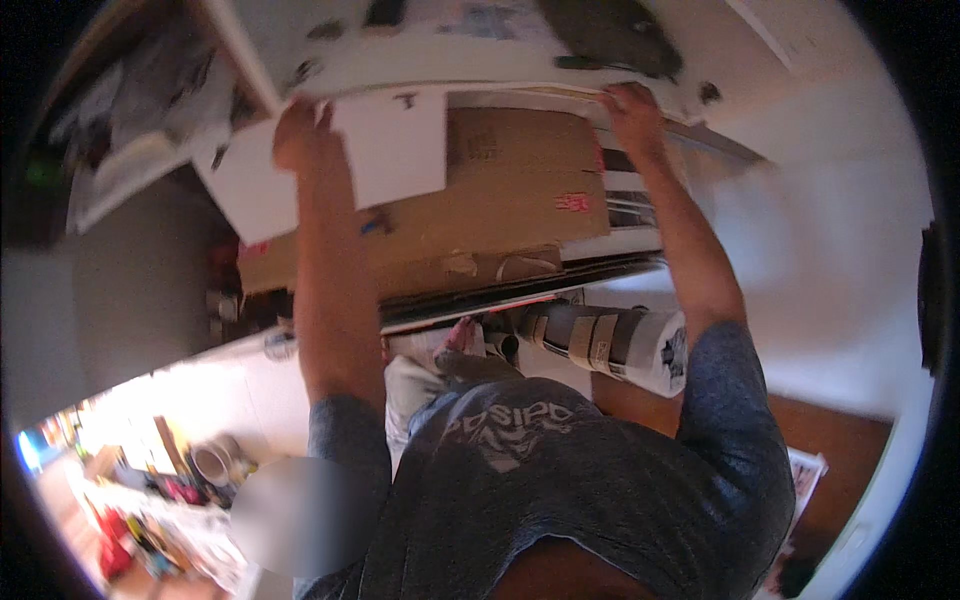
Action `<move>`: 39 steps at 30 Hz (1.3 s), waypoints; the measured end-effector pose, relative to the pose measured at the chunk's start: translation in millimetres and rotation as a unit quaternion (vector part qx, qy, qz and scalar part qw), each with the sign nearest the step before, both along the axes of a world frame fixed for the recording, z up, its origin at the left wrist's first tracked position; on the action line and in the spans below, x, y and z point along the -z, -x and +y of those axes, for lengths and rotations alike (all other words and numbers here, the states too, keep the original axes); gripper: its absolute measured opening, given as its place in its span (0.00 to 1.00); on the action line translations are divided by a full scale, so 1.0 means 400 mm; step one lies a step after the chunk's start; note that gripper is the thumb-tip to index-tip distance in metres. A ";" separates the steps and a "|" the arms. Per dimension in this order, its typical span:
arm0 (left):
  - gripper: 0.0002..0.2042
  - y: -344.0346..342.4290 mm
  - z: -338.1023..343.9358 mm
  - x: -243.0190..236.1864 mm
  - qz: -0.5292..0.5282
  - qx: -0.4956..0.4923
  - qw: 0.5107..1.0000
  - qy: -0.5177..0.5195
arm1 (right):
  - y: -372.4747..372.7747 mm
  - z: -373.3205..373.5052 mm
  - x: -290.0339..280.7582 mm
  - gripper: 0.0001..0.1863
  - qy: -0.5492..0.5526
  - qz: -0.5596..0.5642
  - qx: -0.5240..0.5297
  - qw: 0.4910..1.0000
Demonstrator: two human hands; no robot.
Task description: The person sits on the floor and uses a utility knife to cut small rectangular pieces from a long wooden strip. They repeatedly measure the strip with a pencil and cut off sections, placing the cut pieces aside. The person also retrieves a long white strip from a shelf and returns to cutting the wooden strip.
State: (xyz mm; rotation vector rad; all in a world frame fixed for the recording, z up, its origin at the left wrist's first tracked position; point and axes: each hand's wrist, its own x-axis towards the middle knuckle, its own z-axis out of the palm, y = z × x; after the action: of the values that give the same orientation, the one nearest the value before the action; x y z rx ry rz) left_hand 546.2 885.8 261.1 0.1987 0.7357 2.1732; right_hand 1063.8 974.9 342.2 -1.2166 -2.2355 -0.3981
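Both my arms reach up toward the far side. My left hand [303, 135] is closed at the top edge of a white panel [395, 150], its fingers blurred. My right hand [635, 112] curls over the right end of a long pale board [520, 90] whose thin edge runs between my hands. Below that edge a large brown cardboard sheet [510, 185] with red print stands upright, partly covered by the white panel. My fingertips are partly hidden behind the edge.
More flat sheets [520, 297] lean below the cardboard. A wrapped roll [610, 345] lies beneath my right arm. Dark items [615, 35] sit on the white surface beyond my hands. A grey panel [130, 280] stands at left, and clutter [150, 510] fills the lower left.
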 end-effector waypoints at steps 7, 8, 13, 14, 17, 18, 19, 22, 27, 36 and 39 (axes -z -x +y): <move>0.12 0.020 0.006 -0.019 -0.053 -0.052 0.988 0.132 | 0.043 0.012 0.047 0.23 -0.086 0.235 0.213 0.944; 0.12 0.025 0.008 -0.017 -0.051 -0.047 0.988 0.137 | 0.037 0.027 0.064 0.25 -0.042 0.301 0.256 0.918; 0.11 0.048 -0.010 -0.004 -0.046 -0.021 0.992 0.113 | -0.018 0.092 0.096 0.32 0.035 0.592 0.333 0.733; 0.11 0.051 -0.013 -0.002 -0.029 -0.014 0.992 0.121 | -0.032 0.097 0.083 0.34 0.067 0.625 0.340 0.700; 0.11 0.055 -0.015 -0.004 -0.001 -0.009 0.993 0.115 | -0.061 0.097 0.018 0.39 0.101 0.496 0.401 0.763; 0.12 0.056 -0.013 -0.005 -0.013 -0.012 0.993 0.119 | -0.061 0.098 -0.004 0.40 0.115 0.469 0.416 0.770; 0.12 0.055 -0.012 -0.007 -0.038 -0.031 0.989 0.136 | -0.061 0.097 -0.025 0.42 0.123 0.439 0.433 0.777; 0.12 0.050 -0.009 -0.013 -0.025 -0.029 0.991 0.132 | -0.062 0.097 -0.052 0.42 0.132 0.390 0.453 0.790; 0.10 0.041 -0.016 -0.030 -0.039 -0.003 0.992 0.117 | -0.095 0.127 -0.013 0.34 0.157 0.384 0.437 0.798; 0.10 0.024 -0.021 -0.052 -0.043 -0.004 0.992 0.118 | -0.112 0.074 -0.013 0.08 0.122 0.633 0.326 0.691; 0.11 0.037 -0.013 -0.036 -0.037 -0.005 0.992 0.122 | -0.119 0.003 -0.021 0.01 0.127 0.873 0.163 0.441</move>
State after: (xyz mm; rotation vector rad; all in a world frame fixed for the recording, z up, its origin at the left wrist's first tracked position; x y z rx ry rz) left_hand 531.3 880.8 275.4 -0.0122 0.9515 2.0665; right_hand 1111.4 976.3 350.6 -1.0880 -0.1497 0.8486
